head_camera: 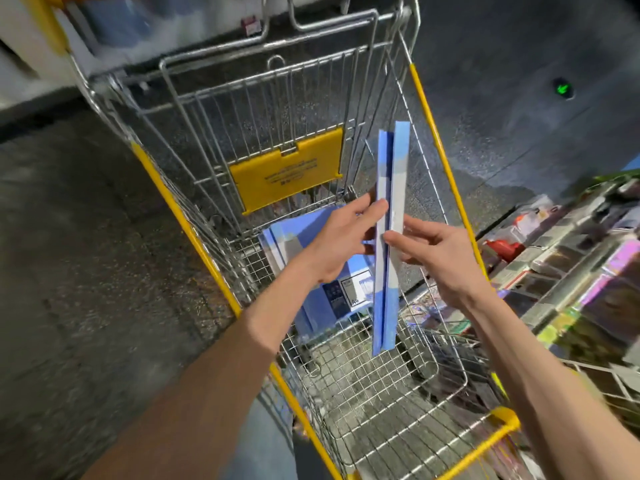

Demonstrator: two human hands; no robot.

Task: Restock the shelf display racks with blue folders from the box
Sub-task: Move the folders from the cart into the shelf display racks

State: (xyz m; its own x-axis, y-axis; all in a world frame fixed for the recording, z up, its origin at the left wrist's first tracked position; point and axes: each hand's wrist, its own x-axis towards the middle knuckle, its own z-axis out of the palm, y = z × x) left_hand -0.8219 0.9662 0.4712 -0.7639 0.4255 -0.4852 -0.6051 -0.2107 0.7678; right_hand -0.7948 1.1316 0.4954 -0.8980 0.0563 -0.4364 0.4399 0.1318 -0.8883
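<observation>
Two blue folders [391, 174] with grey-white bands stand on edge above the wire shopping cart [194, 237], their spines towards me. My left hand [341, 242] grips them from the left, thumb on the near edge and fingers behind. From the right, my right hand [441, 252] pinches the right-hand folder, with the thumb tip on its spine and the fingers along its outer face. A stack of more blue folders [294, 237] lies tilted in the cart's basket below my left hand, one with a label showing.
The cart has yellow side rails and a yellow seat flap [287, 171] at its far end. Shelves packed with colourful goods [568, 258] run along the right. A blurred shelf [114, 19] stands beyond the cart at top left. Dark speckled floor lies to the left.
</observation>
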